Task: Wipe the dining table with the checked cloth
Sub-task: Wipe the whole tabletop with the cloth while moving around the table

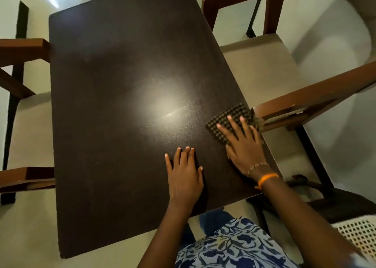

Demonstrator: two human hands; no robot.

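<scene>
Blue-and-white patterned garment (234, 245), bare forearms, beaded bracelet (256, 166) and orange band (267, 177) on right wrist.

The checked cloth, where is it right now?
In the head view, the checked cloth lies flat at the dining table's right edge, under the right hand's spread fingers, beside a wooden chair.

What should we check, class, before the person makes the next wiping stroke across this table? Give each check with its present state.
1. Checked cloth lies flat on the dining table: ok.
2. Right hand presses the cloth with straight fingers: ok.
3. Left hand rests flat on the bare top, clear of the cloth: ok.
4. Cloth fully on the table: not ok, one corner overhangs the right edge beside the chair arm.
5. Stroke path towards the table's middle is free: ok.
6. Cloth damp: cannot tell.
</scene>
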